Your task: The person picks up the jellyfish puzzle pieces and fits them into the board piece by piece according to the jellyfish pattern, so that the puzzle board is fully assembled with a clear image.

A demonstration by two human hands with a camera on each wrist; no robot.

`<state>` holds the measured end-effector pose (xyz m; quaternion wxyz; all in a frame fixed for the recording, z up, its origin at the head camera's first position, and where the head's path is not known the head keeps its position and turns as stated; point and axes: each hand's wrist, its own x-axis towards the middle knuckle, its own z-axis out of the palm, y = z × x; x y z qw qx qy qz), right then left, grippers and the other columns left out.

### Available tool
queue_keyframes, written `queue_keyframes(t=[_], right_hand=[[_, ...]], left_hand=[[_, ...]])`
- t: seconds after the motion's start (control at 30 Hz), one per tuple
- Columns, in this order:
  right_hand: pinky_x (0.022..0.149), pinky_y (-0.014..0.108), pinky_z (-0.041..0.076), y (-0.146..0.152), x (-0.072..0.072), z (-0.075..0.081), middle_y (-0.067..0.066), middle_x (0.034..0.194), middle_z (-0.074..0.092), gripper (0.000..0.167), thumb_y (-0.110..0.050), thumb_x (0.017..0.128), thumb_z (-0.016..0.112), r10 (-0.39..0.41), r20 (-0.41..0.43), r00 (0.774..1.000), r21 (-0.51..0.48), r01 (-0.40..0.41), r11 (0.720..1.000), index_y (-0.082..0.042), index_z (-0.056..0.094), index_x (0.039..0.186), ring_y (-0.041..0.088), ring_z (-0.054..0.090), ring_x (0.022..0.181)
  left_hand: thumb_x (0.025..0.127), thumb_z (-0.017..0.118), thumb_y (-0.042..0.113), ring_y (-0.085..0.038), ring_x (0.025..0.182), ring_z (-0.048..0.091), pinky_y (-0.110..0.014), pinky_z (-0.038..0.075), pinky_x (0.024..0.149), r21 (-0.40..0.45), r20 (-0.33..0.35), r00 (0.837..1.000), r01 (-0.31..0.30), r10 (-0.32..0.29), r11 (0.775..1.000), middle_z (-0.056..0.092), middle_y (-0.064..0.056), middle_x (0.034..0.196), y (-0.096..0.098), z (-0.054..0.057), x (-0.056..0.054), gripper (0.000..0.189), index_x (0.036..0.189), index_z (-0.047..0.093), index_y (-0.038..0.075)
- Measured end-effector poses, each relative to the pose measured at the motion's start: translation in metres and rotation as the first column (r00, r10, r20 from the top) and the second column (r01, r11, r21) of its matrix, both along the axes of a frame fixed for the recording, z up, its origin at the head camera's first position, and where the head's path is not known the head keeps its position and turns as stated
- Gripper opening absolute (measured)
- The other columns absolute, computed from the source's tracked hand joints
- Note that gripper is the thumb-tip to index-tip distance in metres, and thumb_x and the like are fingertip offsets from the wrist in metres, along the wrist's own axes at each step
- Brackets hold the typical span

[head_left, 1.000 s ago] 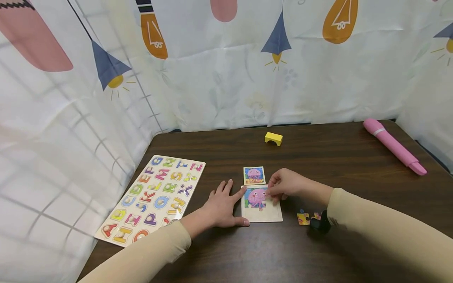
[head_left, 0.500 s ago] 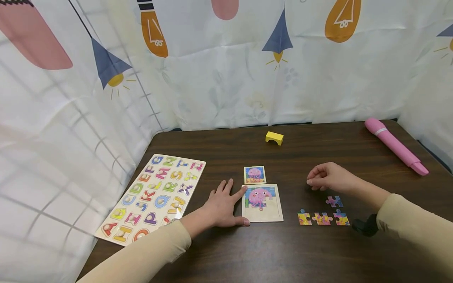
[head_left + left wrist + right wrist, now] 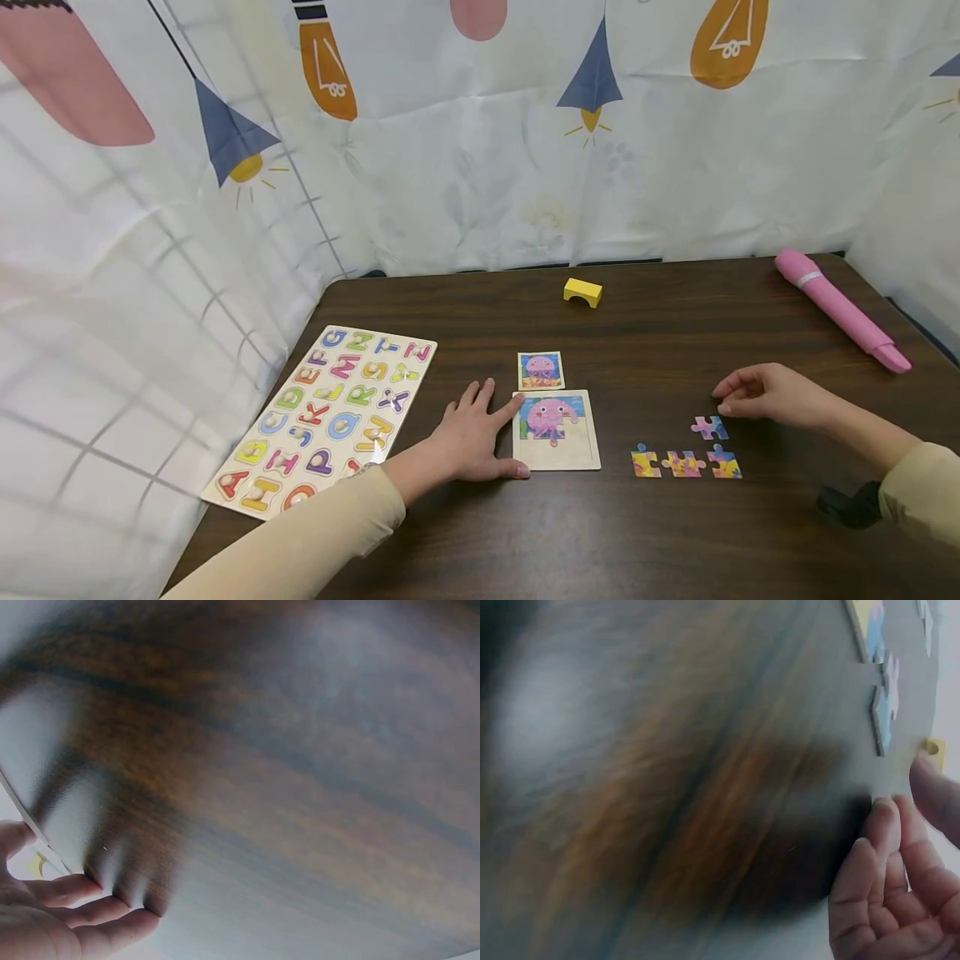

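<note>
My left hand [image 3: 474, 435] lies spread on the table, its index fingertip and thumb at the left edge of a square puzzle tray [image 3: 577, 454]. A partly assembled pink octopus picture [image 3: 549, 415] fills the tray's upper and middle part. Just behind the tray lies a small octopus picture card [image 3: 540, 371]. On the right, my right hand [image 3: 776, 396] hovers with loosely bent fingers beside a pink and blue jigsaw piece [image 3: 708, 427]. In the right wrist view its thumb stands apart from the fingers, nothing between them. Below lie a yellow piece [image 3: 645, 463], a pink-yellow piece [image 3: 684, 464] and a corner piece [image 3: 724, 463].
An alphabet board [image 3: 322, 417] with knobbed letters lies at the left of the dark wooden table [image 3: 600, 542]. A yellow arch block [image 3: 582, 292] stands at the back. At the far right lies a pink cylindrical case [image 3: 843, 310]. Patterned curtains hang behind.
My right hand has left the puzzle tray and moved right, to beside the pink and blue jigsaw piece, uncovering the loose pieces. My left hand has stayed in place.
</note>
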<state>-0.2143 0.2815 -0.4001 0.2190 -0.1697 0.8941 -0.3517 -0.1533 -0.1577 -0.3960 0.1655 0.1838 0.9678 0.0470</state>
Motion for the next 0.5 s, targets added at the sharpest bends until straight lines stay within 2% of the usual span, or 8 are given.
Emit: queue_keyframes(t=[0.1,0.23,0.37,0.5], right_hand=[[0.074,0.021,0.052,0.003,0.004,-0.001,0.005,0.102,0.069,0.036,-0.016,0.095,0.073,0.053,-0.01,0.999,-0.005,-0.053,0.999,0.008,0.065,0.12,-0.001,0.057,0.082],[0.072,0.021,0.05,0.0,0.009,-0.004,0.002,0.1,0.063,0.036,-0.017,0.09,0.079,0.112,-0.071,0.991,0.01,-0.112,0.994,0.004,0.066,0.117,0.0,0.052,0.081],[0.071,0.021,0.048,-0.004,0.011,-0.007,-0.001,0.097,0.062,0.034,-0.02,0.085,0.084,0.129,-0.16,0.979,0.065,-0.12,0.991,-0.004,0.068,0.11,0.0,0.05,0.081],[0.068,0.023,0.047,-0.007,0.013,-0.009,-0.003,0.092,0.061,0.031,-0.024,0.084,0.085,0.124,-0.209,0.97,0.103,-0.104,0.989,-0.009,0.068,0.105,0.0,0.049,0.079]], left_hand=[[0.082,0.068,0.073,-0.045,0.155,0.022,-0.065,0.034,0.116,-0.001,0.003,1.0,-0.002,0.002,1.0,0.023,-0.021,0.168,0.0,0.0,0.0,0.099,0.162,0.03,0.03],[0.082,0.068,0.073,-0.045,0.155,0.022,-0.065,0.034,0.116,-0.004,0.007,1.0,-0.004,0.004,1.0,0.022,-0.021,0.169,0.001,-0.001,0.0,0.099,0.163,0.029,0.03],[0.082,0.068,0.073,-0.045,0.155,0.023,-0.065,0.034,0.116,-0.008,0.004,1.0,-0.004,0.004,1.0,0.023,-0.021,0.168,0.001,-0.001,0.0,0.099,0.162,0.03,0.03],[0.082,0.068,0.073,-0.045,0.155,0.023,-0.065,0.034,0.115,-0.007,0.002,1.0,-0.003,0.003,1.0,0.023,-0.022,0.168,0.001,0.0,0.0,0.099,0.162,0.03,0.03]])
